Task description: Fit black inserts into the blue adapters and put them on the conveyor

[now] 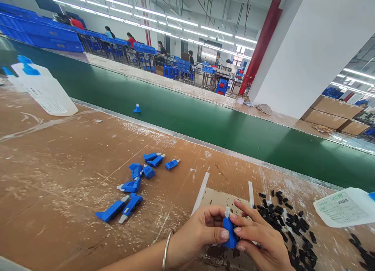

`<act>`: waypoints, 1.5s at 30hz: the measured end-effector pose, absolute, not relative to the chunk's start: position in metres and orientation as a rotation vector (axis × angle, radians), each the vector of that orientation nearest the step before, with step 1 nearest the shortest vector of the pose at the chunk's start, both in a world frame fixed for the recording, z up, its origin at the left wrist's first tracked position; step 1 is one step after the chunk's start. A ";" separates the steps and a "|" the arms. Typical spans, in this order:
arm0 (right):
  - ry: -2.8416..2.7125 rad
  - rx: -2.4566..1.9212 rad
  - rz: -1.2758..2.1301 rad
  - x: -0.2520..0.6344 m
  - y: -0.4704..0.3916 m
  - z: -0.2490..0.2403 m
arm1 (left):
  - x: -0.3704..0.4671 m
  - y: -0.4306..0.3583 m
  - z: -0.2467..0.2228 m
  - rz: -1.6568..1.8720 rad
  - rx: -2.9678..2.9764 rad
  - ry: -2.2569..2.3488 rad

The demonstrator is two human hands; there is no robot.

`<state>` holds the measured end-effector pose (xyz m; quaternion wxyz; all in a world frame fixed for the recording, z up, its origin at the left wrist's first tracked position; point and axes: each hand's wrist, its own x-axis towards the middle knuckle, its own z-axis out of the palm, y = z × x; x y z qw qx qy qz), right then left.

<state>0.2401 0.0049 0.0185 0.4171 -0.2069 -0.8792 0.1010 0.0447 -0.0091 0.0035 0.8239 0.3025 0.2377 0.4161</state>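
My left hand [202, 229] has its thumb and fingers closed round a small blue plastic part [229, 234] with a light grey tip that points up. From the other side, the fingers of my right hand [260, 234] press against the same part. A cardboard piece [218, 198] between two white strips lies under and behind my hands. To the left, several similar blue parts with grey tips [131, 185] are scattered on the brown tabletop. Many small black pieces [299, 224] lie loose beside my right hand, some partly hidden by it.
A green conveyor belt [187, 111] crosses behind the table, carrying one blue part [137, 108]. White bottles stand or lie at the left [47, 89] and right [345, 208]. Beyond are blue crates [41, 31], a white pillar [316, 44], cardboard boxes [336, 107] and seated people.
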 end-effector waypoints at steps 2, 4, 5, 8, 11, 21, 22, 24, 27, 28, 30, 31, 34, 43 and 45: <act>-2.236 -0.512 0.171 0.240 0.005 0.016 | 0.045 -0.009 0.005 0.888 0.620 0.504; -2.256 -0.520 0.082 0.238 0.004 0.012 | 0.045 -0.009 0.006 0.888 0.596 0.491; -2.258 -0.525 0.046 0.237 0.003 0.009 | 0.044 -0.009 0.007 0.889 0.590 0.485; -2.245 -0.535 -0.050 0.232 -0.001 0.000 | 0.043 -0.009 0.008 0.887 0.600 0.479; -2.229 -0.598 -0.146 0.228 -0.006 -0.007 | 0.040 -0.009 0.009 0.877 0.627 0.491; -2.250 -0.763 0.040 0.240 0.001 0.006 | 0.043 0.003 0.011 0.839 0.519 0.415; -2.218 -0.860 0.004 0.248 0.007 0.006 | 0.042 0.005 0.011 0.863 0.521 0.440; -2.145 -1.154 -0.119 0.267 0.023 0.004 | 0.038 0.010 0.011 0.915 0.572 0.536; -2.144 -1.392 -0.153 0.298 0.048 -0.007 | 0.027 0.019 0.012 0.973 0.684 0.684; -2.165 -1.440 -0.150 0.306 0.054 -0.011 | 0.022 0.022 0.012 0.985 0.712 0.716; -2.212 -1.518 -0.138 0.318 0.062 -0.020 | 0.014 0.029 0.012 1.010 0.747 0.761; -2.234 -1.550 -0.134 0.321 0.064 -0.023 | 0.011 0.032 0.012 1.017 0.765 0.782; -2.297 -1.624 -0.127 0.323 0.066 -0.030 | 0.003 0.041 0.010 1.016 0.870 0.886; -2.411 -1.603 -0.066 0.324 0.071 -0.026 | -0.007 0.060 0.000 1.074 1.373 1.334; -2.415 -1.558 -0.035 0.321 0.070 -0.024 | -0.007 0.063 -0.005 1.097 1.322 1.311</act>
